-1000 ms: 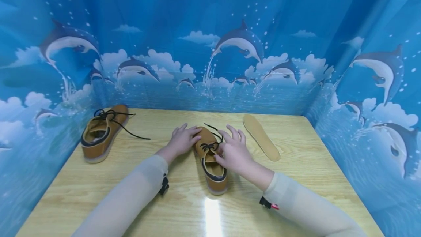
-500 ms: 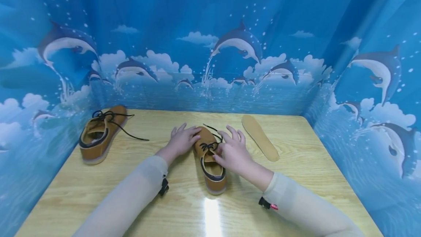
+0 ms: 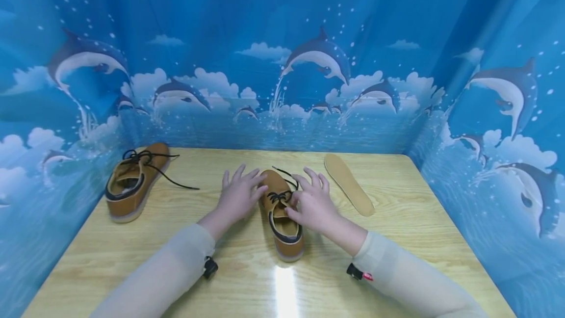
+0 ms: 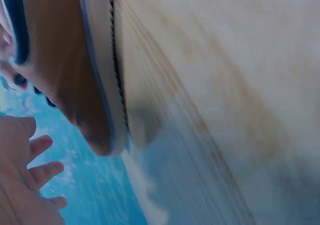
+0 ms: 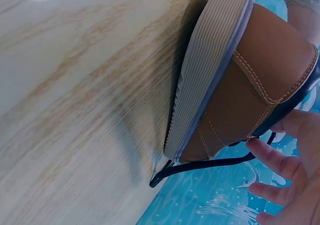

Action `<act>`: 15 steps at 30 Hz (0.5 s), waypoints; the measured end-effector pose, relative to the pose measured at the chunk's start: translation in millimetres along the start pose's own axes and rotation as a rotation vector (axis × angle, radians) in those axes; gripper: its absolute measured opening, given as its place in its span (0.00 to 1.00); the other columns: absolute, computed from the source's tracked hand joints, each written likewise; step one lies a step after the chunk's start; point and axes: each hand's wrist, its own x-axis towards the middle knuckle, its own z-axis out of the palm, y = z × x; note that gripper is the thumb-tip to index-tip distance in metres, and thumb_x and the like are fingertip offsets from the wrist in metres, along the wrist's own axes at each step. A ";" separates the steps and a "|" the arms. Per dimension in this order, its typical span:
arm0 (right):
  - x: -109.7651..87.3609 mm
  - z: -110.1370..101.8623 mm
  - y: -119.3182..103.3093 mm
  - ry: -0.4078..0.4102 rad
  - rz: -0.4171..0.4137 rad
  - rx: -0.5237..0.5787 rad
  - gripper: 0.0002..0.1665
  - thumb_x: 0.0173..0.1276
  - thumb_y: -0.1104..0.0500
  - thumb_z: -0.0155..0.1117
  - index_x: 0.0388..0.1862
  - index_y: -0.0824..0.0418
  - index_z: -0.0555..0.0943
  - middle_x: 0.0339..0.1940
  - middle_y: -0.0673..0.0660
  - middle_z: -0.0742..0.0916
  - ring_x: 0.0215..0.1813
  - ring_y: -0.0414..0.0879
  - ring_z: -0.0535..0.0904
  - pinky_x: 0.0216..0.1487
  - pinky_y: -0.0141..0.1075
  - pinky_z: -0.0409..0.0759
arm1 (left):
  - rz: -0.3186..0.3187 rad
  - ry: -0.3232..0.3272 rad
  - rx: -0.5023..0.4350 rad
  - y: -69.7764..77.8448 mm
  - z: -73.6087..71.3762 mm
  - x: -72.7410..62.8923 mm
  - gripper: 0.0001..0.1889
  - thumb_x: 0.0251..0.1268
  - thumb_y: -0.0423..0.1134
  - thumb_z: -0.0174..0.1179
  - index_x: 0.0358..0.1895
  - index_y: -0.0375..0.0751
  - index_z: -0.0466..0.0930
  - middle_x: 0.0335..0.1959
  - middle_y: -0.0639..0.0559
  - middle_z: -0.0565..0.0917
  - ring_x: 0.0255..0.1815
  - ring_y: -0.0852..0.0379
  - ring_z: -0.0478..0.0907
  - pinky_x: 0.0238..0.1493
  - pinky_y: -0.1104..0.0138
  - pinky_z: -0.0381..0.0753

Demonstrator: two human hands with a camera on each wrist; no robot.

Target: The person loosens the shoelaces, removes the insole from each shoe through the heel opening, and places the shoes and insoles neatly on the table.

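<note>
A brown lace-up shoe (image 3: pixel 289 248) with a dark collar stands on the table, toe pointing away. Its black lace (image 5: pixel 210 164) is threaded through the eyelets, and a loose end trails past the toe on the right. My right hand (image 3: pixel 315 205) pinches the edge of the eyelet flap between thumb and forefinger, the other fingers spread. Left of the toe is my left hand (image 3: pixel 237 194), fingers spread and holding nothing. In the left wrist view this hand (image 4: pixel 25 175) shows apart from the shoe's side (image 4: pixel 60 70).
A matching brown shoe (image 3: pixel 125 207) with loosely tied black laces stands at the table's left edge. A tan insole (image 3: pixel 349 185) lies to the right of the right hand. Blue dolphin-print curtains (image 3: pixel 212 23) enclose the back and sides of the wooden table (image 3: pixel 397 239).
My left hand has come off the shoe's toe and moved slightly left, its fingers spreading. The right hand keeps its pinch at the flap, and the shoe stays in place.
</note>
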 end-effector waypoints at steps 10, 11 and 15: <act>-0.1 -1.7 -1.5 0.017 -0.001 0.012 0.13 0.57 0.42 0.76 0.20 0.42 0.83 0.71 0.57 0.75 0.78 0.63 0.54 0.74 0.66 0.47 | -0.010 0.049 0.075 27.3 -5.0 -30.3 0.26 0.72 0.62 0.53 0.68 0.59 0.76 0.75 0.55 0.65 0.81 0.40 0.46 0.73 0.35 0.27; -0.1 -1.7 -1.5 0.019 0.000 0.014 0.13 0.57 0.42 0.76 0.19 0.42 0.83 0.72 0.57 0.75 0.78 0.62 0.54 0.74 0.66 0.47 | -0.011 0.051 0.083 28.6 -4.5 -31.8 0.26 0.72 0.63 0.53 0.68 0.59 0.76 0.75 0.55 0.66 0.81 0.41 0.46 0.73 0.35 0.26; -0.4 -2.0 -1.9 0.026 -0.004 0.015 0.13 0.57 0.42 0.76 0.19 0.42 0.83 0.71 0.57 0.75 0.78 0.63 0.54 0.73 0.66 0.48 | -0.015 0.067 0.130 32.3 -1.5 -37.3 0.25 0.72 0.65 0.52 0.64 0.60 0.79 0.75 0.53 0.67 0.80 0.40 0.48 0.73 0.36 0.25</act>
